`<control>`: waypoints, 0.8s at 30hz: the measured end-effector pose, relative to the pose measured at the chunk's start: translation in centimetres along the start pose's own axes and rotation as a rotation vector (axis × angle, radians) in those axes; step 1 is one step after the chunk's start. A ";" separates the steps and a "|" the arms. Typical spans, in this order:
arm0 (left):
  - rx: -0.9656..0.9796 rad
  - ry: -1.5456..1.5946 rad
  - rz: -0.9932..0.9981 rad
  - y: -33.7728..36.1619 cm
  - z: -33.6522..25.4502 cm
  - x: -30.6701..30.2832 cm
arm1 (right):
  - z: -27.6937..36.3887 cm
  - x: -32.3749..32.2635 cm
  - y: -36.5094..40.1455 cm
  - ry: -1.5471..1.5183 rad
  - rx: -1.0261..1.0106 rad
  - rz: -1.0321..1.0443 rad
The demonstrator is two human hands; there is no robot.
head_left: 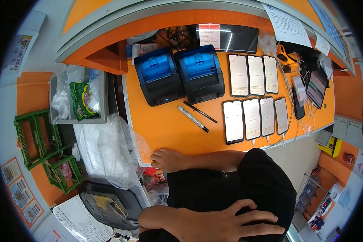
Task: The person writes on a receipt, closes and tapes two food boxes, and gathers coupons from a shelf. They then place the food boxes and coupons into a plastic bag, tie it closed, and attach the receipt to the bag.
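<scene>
We've R hand half-curled at desk, L hand spread on black cloth, 0 visibly held; shd avoid snagging plastic.

This looks like the work counter of a small shop or a busy office; I can't tell which. Seven phones sit in two rows on an orange desk, near two chunky printers. Papers hang up above. A white box says "first aid", and a picture poster is on the wall.
</scene>
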State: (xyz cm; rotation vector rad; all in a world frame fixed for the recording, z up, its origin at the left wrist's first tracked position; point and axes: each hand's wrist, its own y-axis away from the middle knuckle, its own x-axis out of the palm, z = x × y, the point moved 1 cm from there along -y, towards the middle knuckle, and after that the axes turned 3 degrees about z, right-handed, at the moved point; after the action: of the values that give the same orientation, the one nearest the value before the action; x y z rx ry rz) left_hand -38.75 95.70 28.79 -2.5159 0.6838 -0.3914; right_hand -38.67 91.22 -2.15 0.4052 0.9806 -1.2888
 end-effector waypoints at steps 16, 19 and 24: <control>0.000 0.061 0.041 1.0 -0.5 -0.6 | 0.3 -0.4 -0.5 -0.017 0.009 -0.024; -0.015 0.071 0.010 1.5 0.3 0.3 | 0.2 -0.3 -0.5 -0.022 0.012 -0.020; 0.056 -0.048 0.000 1.6 1.0 0.6 | 0.2 0.0 -0.5 -0.023 0.019 -0.061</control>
State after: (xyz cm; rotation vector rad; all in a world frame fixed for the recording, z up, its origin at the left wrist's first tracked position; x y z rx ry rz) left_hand -38.52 94.53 27.21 -2.4648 0.6451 -0.3439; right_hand -39.06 90.91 -1.95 0.3763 0.9687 -1.3560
